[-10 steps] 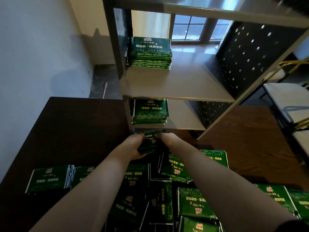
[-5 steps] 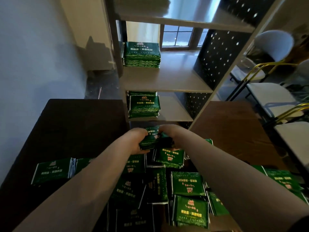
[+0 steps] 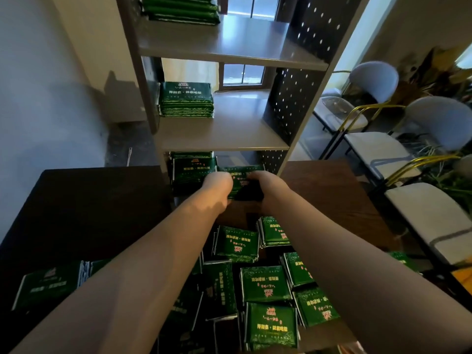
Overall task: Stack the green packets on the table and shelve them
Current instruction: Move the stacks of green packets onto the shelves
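A stack of green packets is held between both my hands at the mouth of the lowest visible shelf. My left hand grips its left side and my right hand grips its right side. Just left of it, a shelved stack sits on that same shelf. Another stack rests on the middle shelf, and a further one on the top shelf. Several loose green packets lie scattered on the dark table under my arms.
The shelf unit has a black perforated side panel on the right. White chairs with gold frames stand to the right of a brown table. A grey wall runs along the left.
Both hands have carried the held stack up off the table and forward to the lowest shelf, beside the stack there. The view has tilted up, showing a higher shelf.
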Demonstrator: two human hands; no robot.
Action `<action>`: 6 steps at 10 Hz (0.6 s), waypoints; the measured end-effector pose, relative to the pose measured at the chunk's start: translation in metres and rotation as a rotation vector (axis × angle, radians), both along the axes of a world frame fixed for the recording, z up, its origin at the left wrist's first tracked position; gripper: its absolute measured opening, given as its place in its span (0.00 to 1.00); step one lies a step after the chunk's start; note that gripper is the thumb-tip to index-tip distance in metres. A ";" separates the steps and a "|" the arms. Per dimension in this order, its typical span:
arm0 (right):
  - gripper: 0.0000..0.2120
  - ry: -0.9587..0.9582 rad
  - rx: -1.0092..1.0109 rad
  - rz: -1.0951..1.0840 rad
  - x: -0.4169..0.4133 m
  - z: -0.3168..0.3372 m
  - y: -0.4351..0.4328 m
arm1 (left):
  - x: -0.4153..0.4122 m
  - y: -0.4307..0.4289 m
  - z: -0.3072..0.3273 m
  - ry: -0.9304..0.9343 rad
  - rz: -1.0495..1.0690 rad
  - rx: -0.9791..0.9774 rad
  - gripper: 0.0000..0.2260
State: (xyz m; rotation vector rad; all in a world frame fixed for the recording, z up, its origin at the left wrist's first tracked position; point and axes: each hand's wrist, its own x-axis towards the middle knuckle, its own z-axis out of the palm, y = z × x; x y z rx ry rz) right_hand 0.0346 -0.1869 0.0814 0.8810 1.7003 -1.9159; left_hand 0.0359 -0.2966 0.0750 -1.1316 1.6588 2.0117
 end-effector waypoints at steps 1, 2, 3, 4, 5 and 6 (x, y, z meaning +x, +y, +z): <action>0.06 0.021 -0.023 -0.109 -0.006 -0.004 -0.005 | -0.011 0.003 0.003 0.050 -0.008 -0.085 0.15; 0.05 0.019 -0.010 -0.155 -0.012 -0.004 -0.011 | -0.015 0.003 0.000 0.111 -0.005 -0.123 0.17; 0.06 0.026 0.030 -0.223 -0.019 -0.005 -0.016 | -0.013 0.008 0.007 0.124 -0.186 -0.302 0.18; 0.08 0.041 0.036 -0.263 -0.027 -0.013 -0.016 | -0.035 0.015 -0.005 0.060 -0.170 -0.433 0.19; 0.14 0.045 0.049 -0.299 -0.035 -0.017 -0.017 | -0.042 0.017 0.003 0.018 -0.203 -0.576 0.21; 0.15 0.046 0.047 -0.293 -0.043 -0.022 -0.018 | -0.058 0.014 -0.002 -0.022 -0.236 -0.638 0.22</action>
